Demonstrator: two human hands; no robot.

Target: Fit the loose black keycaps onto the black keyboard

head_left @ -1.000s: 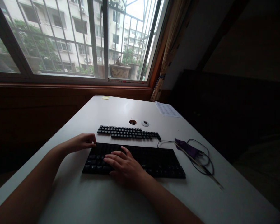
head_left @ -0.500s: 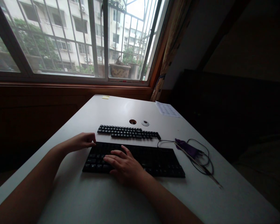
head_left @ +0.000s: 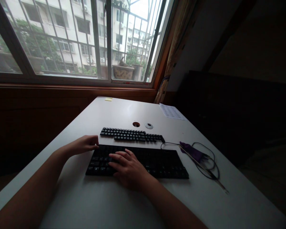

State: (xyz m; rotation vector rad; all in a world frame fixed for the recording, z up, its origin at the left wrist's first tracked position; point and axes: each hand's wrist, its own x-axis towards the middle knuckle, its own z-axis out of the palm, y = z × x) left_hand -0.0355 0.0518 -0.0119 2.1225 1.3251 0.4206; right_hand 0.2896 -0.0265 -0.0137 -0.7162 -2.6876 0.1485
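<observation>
A black keyboard [head_left: 157, 162] lies on the white desk [head_left: 109, 203] in front of me. My left hand [head_left: 83, 143] rests at the keyboard's far left corner, fingers curled with the fingertips against its edge. My right hand [head_left: 127, 165] lies flat on the left part of the keys, fingers stretched out toward the left. Behind the keyboard, several loose black keycaps [head_left: 131, 135] are laid out in rows.
A black cable [head_left: 205, 159] coils at the right beside a purple-handled brush-like tool [head_left: 193, 152]. A cable hole [head_left: 136, 124] and its round cap [head_left: 149, 126] sit further back, with a printed sheet [head_left: 171, 111], a yellow note [head_left: 108, 99] and the window behind.
The view has shifted slightly; my right hand has crept a little to the right on the keys. My left hand stays at the corner.
</observation>
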